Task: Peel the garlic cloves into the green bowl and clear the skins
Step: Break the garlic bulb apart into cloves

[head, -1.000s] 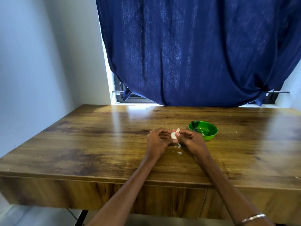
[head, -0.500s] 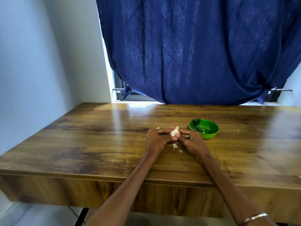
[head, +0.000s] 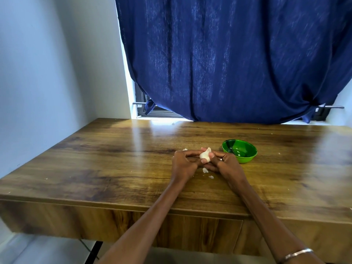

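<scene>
Hands: left hand (head: 183, 164) and right hand (head: 226, 164) meet fingertip to fingertip, forearms stretched over the wooden table (head: 114, 168).
Grip: both pinch one garlic clove (head: 205, 155), its pointed tip upward.
Green bowl (head: 239, 153): one, just right of the grip, apart from it.
Skins: two scraps (head: 205, 170) under the grip, one (head: 185, 149) beyond the left knuckles.
Bangle (head: 297, 254): one, right wrist.

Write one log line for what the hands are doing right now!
step: peeling | left hand + right hand: both gripping garlic | skins: on table | green bowl: right of hands
</scene>
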{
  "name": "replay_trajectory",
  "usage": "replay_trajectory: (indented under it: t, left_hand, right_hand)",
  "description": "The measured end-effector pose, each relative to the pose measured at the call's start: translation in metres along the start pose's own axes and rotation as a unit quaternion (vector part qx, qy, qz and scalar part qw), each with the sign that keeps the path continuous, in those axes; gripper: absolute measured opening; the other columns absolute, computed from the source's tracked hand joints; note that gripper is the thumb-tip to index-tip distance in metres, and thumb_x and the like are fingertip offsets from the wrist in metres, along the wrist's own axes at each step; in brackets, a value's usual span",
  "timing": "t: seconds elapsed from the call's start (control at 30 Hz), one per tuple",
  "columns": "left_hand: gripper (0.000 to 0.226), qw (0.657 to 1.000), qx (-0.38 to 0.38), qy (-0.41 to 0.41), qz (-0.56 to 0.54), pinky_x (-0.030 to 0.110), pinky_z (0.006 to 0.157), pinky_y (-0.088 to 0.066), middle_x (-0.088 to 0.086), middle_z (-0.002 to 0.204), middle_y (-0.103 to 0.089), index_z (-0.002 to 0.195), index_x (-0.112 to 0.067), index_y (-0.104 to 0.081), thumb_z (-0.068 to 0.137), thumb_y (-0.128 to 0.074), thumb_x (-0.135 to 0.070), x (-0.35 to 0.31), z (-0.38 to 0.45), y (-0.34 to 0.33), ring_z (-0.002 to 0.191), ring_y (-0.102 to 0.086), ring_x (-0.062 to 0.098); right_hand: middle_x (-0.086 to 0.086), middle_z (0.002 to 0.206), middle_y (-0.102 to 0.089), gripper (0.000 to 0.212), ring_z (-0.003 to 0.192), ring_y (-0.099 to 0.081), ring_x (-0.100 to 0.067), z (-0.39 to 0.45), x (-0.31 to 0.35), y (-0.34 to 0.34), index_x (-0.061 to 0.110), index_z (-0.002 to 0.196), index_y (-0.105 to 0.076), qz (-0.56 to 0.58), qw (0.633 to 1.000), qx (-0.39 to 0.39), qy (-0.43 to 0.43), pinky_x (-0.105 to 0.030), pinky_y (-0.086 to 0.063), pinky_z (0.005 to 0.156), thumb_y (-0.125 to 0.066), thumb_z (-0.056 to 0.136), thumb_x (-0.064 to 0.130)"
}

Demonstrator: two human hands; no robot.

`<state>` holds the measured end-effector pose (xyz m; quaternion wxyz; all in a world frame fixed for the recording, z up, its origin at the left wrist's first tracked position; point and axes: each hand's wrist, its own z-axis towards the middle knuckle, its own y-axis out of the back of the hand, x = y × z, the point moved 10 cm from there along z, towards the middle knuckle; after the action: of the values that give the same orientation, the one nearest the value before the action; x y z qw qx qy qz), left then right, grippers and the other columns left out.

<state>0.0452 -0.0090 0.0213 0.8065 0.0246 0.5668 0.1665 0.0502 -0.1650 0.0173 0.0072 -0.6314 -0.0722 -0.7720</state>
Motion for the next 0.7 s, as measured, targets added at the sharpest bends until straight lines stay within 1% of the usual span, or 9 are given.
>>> replay_trajectory:
  t: [0.13,0.23,0.3,0.33,0.4,0.47,0.53,0.63,0.7]
  left_hand:
    - [0.038,0.999,0.022,-0.015,0.017,0.026,0.084,-0.06,-0.001,0.107,-0.077,0.114,-0.013,-0.075,0.078,-0.085,-0.012,-0.006,-0.001,-0.006,0.091,-0.072,0.003]
    - [0.041,0.999,0.017,-0.024,0.044,0.013,0.076,-0.055,-0.004,0.103,-0.076,0.111,-0.013,-0.076,0.073,-0.089,-0.023,-0.01,-0.002,-0.005,0.089,-0.07,-0.001]
    - [0.044,0.999,0.011,-0.01,0.048,0.017,0.076,-0.058,-0.001,0.1,-0.076,0.107,-0.01,-0.075,0.068,-0.092,-0.022,-0.006,-0.001,-0.003,0.087,-0.07,0.002]
    - [0.044,0.999,0.011,-0.001,0.05,0.022,0.078,-0.06,0.001,0.099,-0.076,0.106,-0.009,-0.075,0.068,-0.093,-0.02,-0.004,-0.001,-0.003,0.087,-0.071,0.004]
    - [0.042,0.998,0.017,0.008,0.057,0.028,0.08,-0.061,0.003,0.1,-0.077,0.106,-0.008,-0.075,0.069,-0.092,-0.017,-0.003,-0.001,-0.005,0.086,-0.071,0.007]
    - [0.042,0.997,0.029,0.008,0.07,0.023,0.078,-0.06,0.005,0.103,-0.076,0.109,-0.008,-0.074,0.071,-0.091,-0.016,-0.003,-0.001,-0.007,0.084,-0.07,0.006]
    - [0.045,0.997,0.03,0.009,0.074,0.02,0.078,-0.057,0.005,0.107,-0.075,0.113,-0.007,-0.073,0.072,-0.09,-0.016,-0.003,0.0,-0.006,0.085,-0.067,0.006]
    - [0.049,0.997,0.027,0.018,0.071,0.025,0.085,-0.057,0.006,0.113,-0.073,0.119,-0.005,-0.071,0.074,-0.088,-0.015,0.0,0.001,-0.006,0.094,-0.068,0.011]
    - [0.05,0.997,0.03,0.018,0.069,0.031,0.092,-0.057,0.009,0.12,-0.072,0.123,-0.006,-0.069,0.077,-0.086,-0.015,0.002,0.001,-0.007,0.102,-0.069,0.013]
  right_hand:
    - [-0.008,0.103,-0.078,0.021,0.093,-0.076,-0.022,0.005,-0.007,0.004,0.012,0.117,-0.073,-0.024,0.999,-0.025,0.003,-0.027,-0.063,0.079,-0.059,0.102,0.008]
    - [0.001,0.095,-0.079,0.019,0.082,-0.075,-0.005,0.004,-0.003,0.009,0.016,0.115,-0.075,-0.064,0.997,-0.049,0.01,-0.015,-0.057,0.068,-0.067,0.097,0.016]
    - [0.005,0.095,-0.078,0.019,0.081,-0.072,0.004,0.003,0.0,0.012,0.019,0.111,-0.077,-0.08,0.995,-0.057,0.021,-0.01,-0.051,0.066,-0.073,0.093,0.019]
    - [0.003,0.095,-0.078,0.019,0.081,-0.073,0.002,0.002,-0.002,0.013,0.017,0.11,-0.077,-0.064,0.996,-0.055,0.019,-0.01,-0.052,0.065,-0.074,0.091,0.017]
    - [-0.006,0.096,-0.079,0.019,0.084,-0.077,-0.012,0.002,-0.007,0.013,0.011,0.108,-0.077,-0.009,0.999,-0.051,-0.007,-0.017,-0.059,0.067,-0.075,0.089,0.012]
    - [-0.01,0.094,-0.079,0.019,0.084,-0.078,-0.022,0.003,-0.012,0.015,0.005,0.107,-0.077,0.004,0.998,-0.059,-0.029,-0.022,-0.062,0.068,-0.076,0.088,0.008]
    - [-0.012,0.092,-0.079,0.02,0.083,-0.078,-0.025,0.004,-0.016,0.016,0.001,0.107,-0.076,0.016,0.997,-0.065,-0.045,-0.024,-0.063,0.069,-0.076,0.087,0.006]
    - [-0.013,0.09,-0.079,0.018,0.08,-0.078,-0.022,0.004,-0.017,0.021,0.0,0.104,-0.077,0.009,0.995,-0.09,-0.046,-0.025,-0.063,0.067,-0.077,0.087,0.006]
    - [-0.011,0.086,-0.079,0.016,0.074,-0.077,-0.017,0.003,-0.014,0.025,0.001,0.101,-0.077,-0.012,0.993,-0.112,-0.029,-0.021,-0.06,0.061,-0.078,0.087,0.007]
